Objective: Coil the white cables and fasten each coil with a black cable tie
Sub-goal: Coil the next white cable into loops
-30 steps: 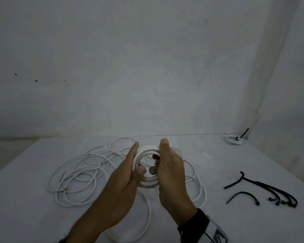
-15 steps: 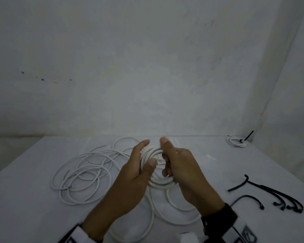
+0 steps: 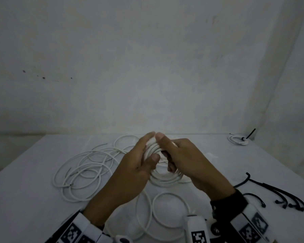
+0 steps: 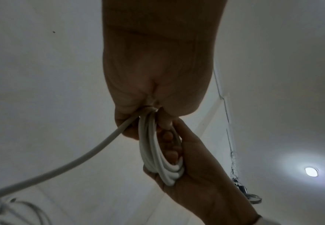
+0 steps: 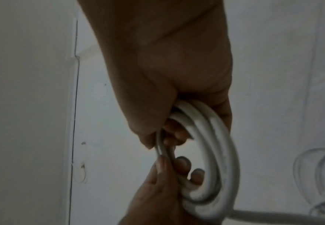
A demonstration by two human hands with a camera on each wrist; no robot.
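Observation:
A white cable coil (image 3: 165, 179) of several turns is held above the table between both hands. My left hand (image 3: 139, 165) grips its left side, thumb across the front. My right hand (image 3: 182, 158) grips the right side, with fingers curled through the middle. In the left wrist view the coil (image 4: 153, 152) hangs from my left hand (image 4: 157, 91), and the right hand (image 4: 196, 167) cups it from below. A loose tail (image 4: 61, 166) runs off toward the table. In the right wrist view the coil (image 5: 215, 144) passes through my right hand (image 5: 167, 76).
Loose loops of the tail (image 3: 170, 207) lie under my hands. More uncoiled white cable (image 3: 84, 169) is spread to the left. Several black cable ties (image 3: 279, 192) lie on the right. A tied coil (image 3: 238, 138) sits in the far right corner by the wall.
The coil has tipped from upright to flatter as both hands turned it. Loose loops on the right were drawn in. The right fingers now reach through the coil's middle.

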